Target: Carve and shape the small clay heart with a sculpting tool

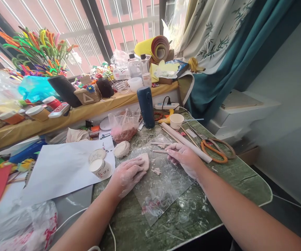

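Note:
My left hand, dusted white, holds down a flat, rounded piece of pale clay, its fingers over the left part. My right hand is closed around a slim modelling tool, whose thin tip points left toward the clay without touching it. A second thin stick lies just beyond. Clay crumbs are scattered between my hands on a clear plastic sheet. Behind my left hand sits a larger lump of clay.
Left are a paper cup and white paper. Beyond stand a blue bottle, a bag of reddish material and another paper cup. Right lie a rolling pin and orange-handled scissors. A crowded windowsill runs behind.

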`<state>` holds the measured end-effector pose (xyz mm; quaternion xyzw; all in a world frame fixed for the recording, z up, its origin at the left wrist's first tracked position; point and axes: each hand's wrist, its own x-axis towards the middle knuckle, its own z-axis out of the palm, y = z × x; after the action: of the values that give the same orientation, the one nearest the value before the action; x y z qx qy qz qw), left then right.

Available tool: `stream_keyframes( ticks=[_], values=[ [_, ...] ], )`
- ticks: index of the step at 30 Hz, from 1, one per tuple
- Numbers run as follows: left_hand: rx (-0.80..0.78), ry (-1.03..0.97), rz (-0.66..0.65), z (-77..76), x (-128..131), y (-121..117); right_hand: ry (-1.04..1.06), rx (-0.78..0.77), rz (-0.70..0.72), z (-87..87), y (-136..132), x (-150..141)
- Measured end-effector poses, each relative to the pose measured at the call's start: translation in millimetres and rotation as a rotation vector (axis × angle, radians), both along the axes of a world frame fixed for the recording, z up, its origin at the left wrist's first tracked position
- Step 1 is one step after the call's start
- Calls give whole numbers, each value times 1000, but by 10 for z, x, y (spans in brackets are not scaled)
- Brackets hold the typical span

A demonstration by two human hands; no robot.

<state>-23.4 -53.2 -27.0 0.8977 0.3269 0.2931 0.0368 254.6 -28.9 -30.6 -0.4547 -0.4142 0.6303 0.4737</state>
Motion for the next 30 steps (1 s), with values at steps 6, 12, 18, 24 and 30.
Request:
stream_keyframes(
  ticks=[6, 12, 18, 24, 30],
  values=[
    [7, 15, 18, -1, 4, 9, -11, 2, 2, 1, 0, 4],
    [-1, 11, -19, 14, 1, 17, -23, 0, 13, 29, -27, 4],
    [-78, 111, 142, 70, 43, -45, -103, 12, 104, 13, -97, 27],
    [-278, 140, 312, -3, 63, -25, -333, 20, 191, 41, -92, 113],
    [-372, 73, 263, 54, 107, 4, -556, 105, 423, 188, -1, 164]
  ],
)
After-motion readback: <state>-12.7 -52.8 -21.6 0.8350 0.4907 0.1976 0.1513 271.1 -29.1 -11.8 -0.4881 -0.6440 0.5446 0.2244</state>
